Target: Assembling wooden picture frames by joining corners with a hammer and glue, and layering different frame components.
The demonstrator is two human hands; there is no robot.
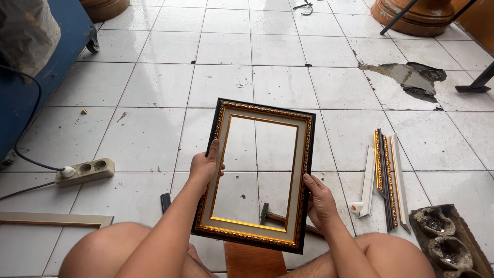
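Note:
I hold an empty picture frame above the floor, between my knees. It is black on the outside with ornate gold trim and a pale inner border. My left hand grips its left side, thumb over the front. My right hand grips its lower right side. The white floor tiles show through the opening, along with a hammer lying underneath.
Several offcuts of frame moulding lie to the right. A tray with lumps of dark material sits at the bottom right. A power strip with a plugged cable lies at the left, near a blue cabinet. A broken tile is at the far right.

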